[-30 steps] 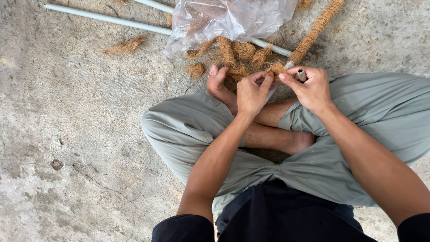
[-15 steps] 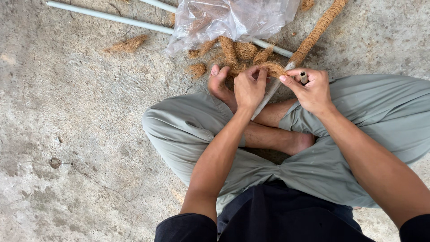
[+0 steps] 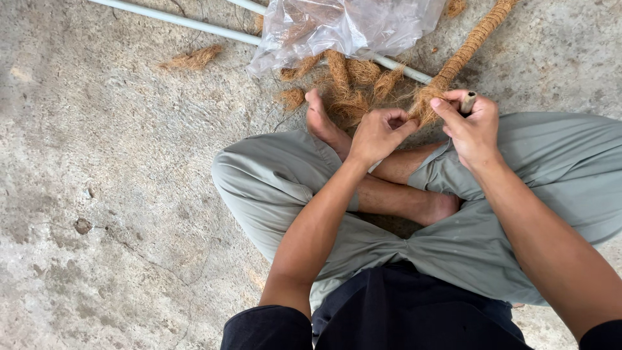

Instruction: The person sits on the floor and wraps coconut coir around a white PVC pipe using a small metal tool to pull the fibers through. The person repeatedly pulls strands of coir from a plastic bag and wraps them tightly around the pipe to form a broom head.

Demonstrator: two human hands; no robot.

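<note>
I sit cross-legged on a concrete floor in grey trousers. A pole wrapped in brown coir rope [image 3: 472,44] runs from the top right down to my hands. My right hand [image 3: 472,126] grips the pole's bare end and pinches the loose coir fibre [image 3: 424,107] at the wrap's edge. From the left, my left hand [image 3: 379,133] pinches the same tuft with fingers curled. The two hands nearly touch above my crossed legs and bare feet.
A clear plastic bag [image 3: 353,26] with coir fibre lies beyond my feet, with loose coir bundles [image 3: 350,84] spilling from it. Two thin white pipes [image 3: 175,21] lie across the floor at the top. A stray coir tuft [image 3: 193,58] rests at upper left.
My left hand has shifted slightly right and closed onto the fibre at the wrap's end. The right hand keeps its grip on the pole end.
</note>
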